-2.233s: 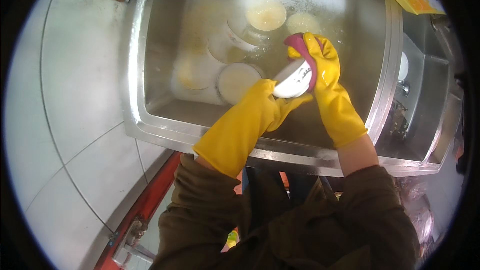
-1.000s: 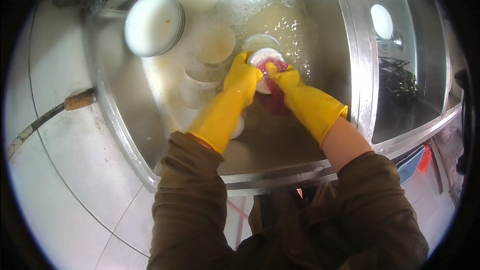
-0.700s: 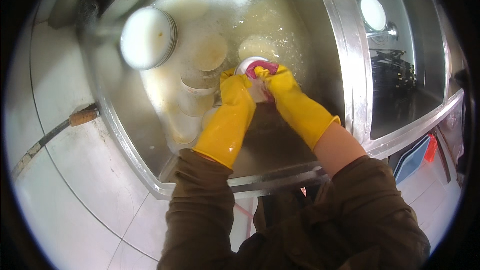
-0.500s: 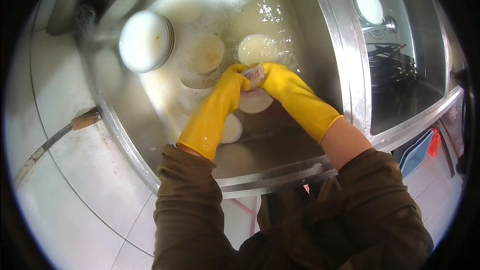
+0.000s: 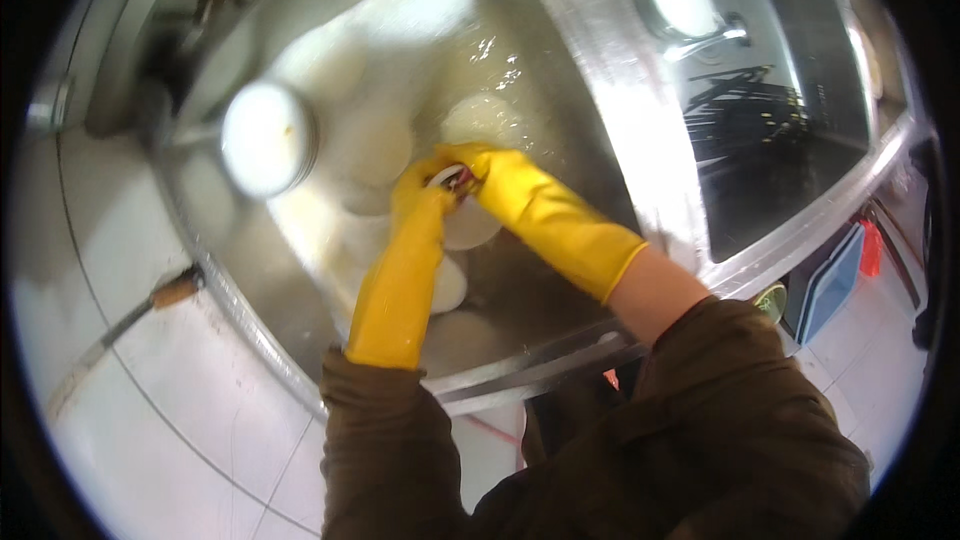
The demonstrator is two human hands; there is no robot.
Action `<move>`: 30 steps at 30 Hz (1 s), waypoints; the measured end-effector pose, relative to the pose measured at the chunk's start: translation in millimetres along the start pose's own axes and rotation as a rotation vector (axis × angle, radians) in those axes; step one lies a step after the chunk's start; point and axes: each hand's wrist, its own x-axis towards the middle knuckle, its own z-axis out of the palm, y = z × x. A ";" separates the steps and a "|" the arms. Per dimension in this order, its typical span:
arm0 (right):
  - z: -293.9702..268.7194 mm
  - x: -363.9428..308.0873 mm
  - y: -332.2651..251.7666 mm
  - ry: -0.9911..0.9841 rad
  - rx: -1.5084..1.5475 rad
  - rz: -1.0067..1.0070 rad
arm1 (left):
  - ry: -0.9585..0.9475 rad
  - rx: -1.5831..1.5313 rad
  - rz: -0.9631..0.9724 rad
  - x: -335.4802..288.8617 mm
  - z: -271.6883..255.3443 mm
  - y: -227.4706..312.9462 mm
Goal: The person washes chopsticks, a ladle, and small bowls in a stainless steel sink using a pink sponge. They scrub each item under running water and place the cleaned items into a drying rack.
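Both my hands wear long yellow rubber gloves and meet over the cloudy water of a steel sink (image 5: 632,110). Between them is a small round thing with a white rim and a dark reddish inside (image 5: 453,178); its exact kind is hard to make out. My left hand (image 5: 418,190) grips it from the left, fingers closed. Closed around its other side is my right hand (image 5: 487,168). Just below the hands a pale plate (image 5: 472,228) lies under the water, and another plate (image 5: 480,118) shows beyond them. A stack of white plates (image 5: 265,140) rises from the foam at the left.
The right-hand basin holds a white plate (image 5: 685,2), a metal spout (image 5: 708,42) and a bunch of dark sticks (image 5: 740,105). A wooden-handled tool (image 5: 176,290) lies on the white tiles at left. Blue trays (image 5: 832,285) stand low at the right.
The whole view has shifted, so the sink sits further left and is blurred. My hands stay together, and the held thing has turned to show its white rim and dark inside.
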 end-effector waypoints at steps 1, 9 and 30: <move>1.4 -4.2 2.7 0.007 -0.049 0.175 | 0.058 -0.292 0.021 -0.9 1.7 -3.9; 29.2 -41.8 -41.1 0.127 1.480 0.486 | 0.193 -0.123 0.837 -31.4 24.1 16.0; -306.1 -61.2 43.1 0.513 -0.664 0.587 | 0.023 0.929 1.035 71.3 60.3 -54.1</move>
